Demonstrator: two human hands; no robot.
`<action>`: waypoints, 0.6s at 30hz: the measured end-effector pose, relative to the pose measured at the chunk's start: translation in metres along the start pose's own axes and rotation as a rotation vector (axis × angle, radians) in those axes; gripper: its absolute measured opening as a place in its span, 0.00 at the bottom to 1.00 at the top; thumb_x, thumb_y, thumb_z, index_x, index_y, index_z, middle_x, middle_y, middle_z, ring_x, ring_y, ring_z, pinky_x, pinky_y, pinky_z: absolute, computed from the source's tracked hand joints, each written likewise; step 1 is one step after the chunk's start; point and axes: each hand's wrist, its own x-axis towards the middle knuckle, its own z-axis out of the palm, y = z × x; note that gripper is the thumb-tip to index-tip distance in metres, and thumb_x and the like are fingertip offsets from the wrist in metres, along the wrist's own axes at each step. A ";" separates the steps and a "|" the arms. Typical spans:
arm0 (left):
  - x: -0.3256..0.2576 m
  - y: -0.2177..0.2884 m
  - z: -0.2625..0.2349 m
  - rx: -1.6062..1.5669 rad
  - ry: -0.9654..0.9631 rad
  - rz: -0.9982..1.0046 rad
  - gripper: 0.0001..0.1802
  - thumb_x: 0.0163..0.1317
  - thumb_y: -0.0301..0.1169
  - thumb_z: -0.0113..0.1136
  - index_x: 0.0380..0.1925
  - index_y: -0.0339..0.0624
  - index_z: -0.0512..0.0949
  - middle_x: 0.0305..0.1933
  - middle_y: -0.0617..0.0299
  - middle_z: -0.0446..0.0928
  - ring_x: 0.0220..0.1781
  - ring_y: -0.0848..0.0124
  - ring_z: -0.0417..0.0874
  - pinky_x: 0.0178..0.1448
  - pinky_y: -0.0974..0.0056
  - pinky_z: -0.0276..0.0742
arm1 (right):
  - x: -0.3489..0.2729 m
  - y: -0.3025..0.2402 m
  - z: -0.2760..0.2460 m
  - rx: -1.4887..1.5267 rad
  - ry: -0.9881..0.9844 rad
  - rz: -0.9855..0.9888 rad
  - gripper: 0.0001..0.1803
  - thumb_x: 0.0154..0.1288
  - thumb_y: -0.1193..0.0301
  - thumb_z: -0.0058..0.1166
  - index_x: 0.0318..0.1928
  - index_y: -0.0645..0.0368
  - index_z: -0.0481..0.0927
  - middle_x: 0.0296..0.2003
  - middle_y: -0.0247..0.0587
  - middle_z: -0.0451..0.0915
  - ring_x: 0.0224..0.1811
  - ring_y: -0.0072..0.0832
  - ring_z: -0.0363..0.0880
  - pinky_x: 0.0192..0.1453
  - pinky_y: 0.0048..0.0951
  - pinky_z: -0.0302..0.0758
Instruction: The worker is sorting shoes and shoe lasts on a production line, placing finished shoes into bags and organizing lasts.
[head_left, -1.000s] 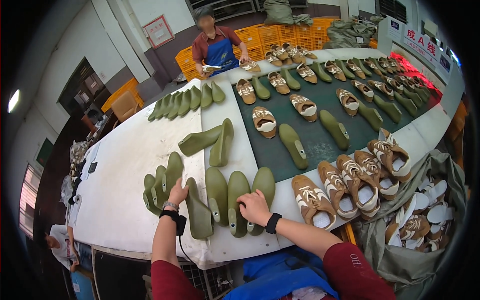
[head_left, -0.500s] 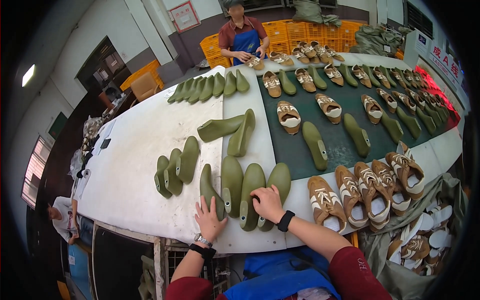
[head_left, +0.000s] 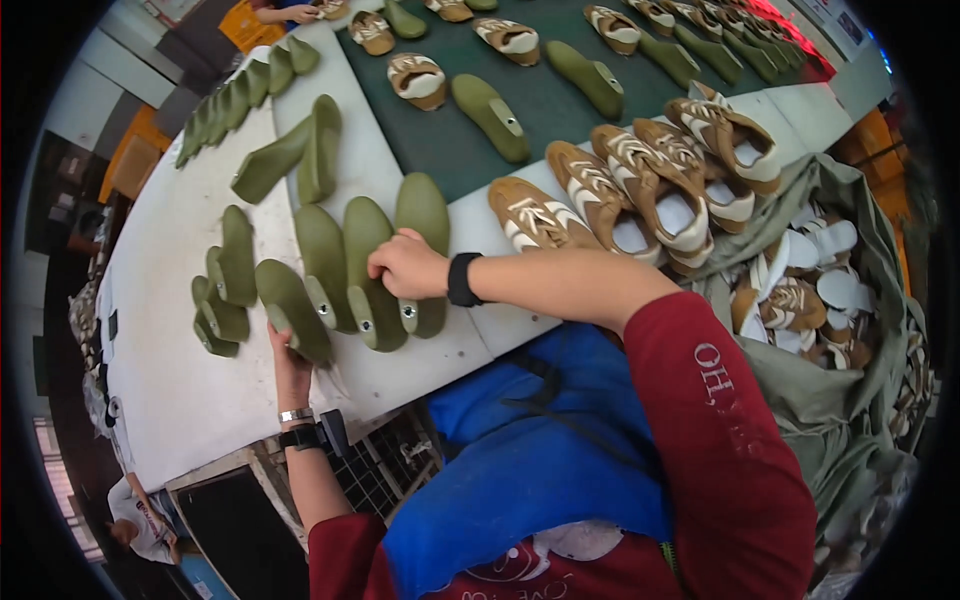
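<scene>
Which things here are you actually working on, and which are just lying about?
In hand:
- row of green shoe lasts at the table edge
- right hand resting on them
- left hand at the leftmost last

Lying about:
- brown shoes
- shoes on the green mat
- bag of shoe parts

Left hand (head_left: 290,352) reaching up at lower left, fingers curling; right hand (head_left: 408,265) resting mid-frame, knuckles bent, gripping.

My right hand (head_left: 405,265) resting on four green shoe lasts (head_left: 345,265) packed side by side, my left hand (head_left: 290,350) at their near end, bare white table (head_left: 170,390) open leftward, small lasts (head_left: 222,295) crowding just beyond, brown shoes (head_left: 620,190) blocking the right.
</scene>
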 end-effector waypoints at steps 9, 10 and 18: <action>0.001 -0.014 0.015 0.486 0.170 0.281 0.36 0.58 0.28 0.57 0.64 0.34 0.52 0.60 0.50 0.63 0.59 0.65 0.66 0.62 0.64 0.62 | -0.001 0.020 -0.019 0.212 -0.304 -0.146 0.12 0.48 0.76 0.47 0.35 0.59 0.79 0.32 0.43 0.81 0.37 0.38 0.79 0.43 0.34 0.74; 0.006 -0.020 0.007 0.548 0.259 0.317 0.36 0.56 0.26 0.56 0.64 0.34 0.53 0.61 0.49 0.62 0.59 0.63 0.66 0.62 0.64 0.62 | 0.002 0.018 -0.020 0.229 -0.336 -0.143 0.12 0.50 0.75 0.49 0.36 0.59 0.79 0.34 0.42 0.82 0.38 0.36 0.80 0.44 0.32 0.74; 0.016 -0.030 0.006 0.718 0.410 0.413 0.32 0.53 0.22 0.54 0.61 0.38 0.58 0.60 0.49 0.63 0.58 0.61 0.67 0.62 0.63 0.62 | 0.021 0.004 -0.025 0.074 -0.565 0.040 0.18 0.56 0.54 0.54 0.42 0.50 0.82 0.38 0.33 0.82 0.40 0.27 0.79 0.52 0.25 0.69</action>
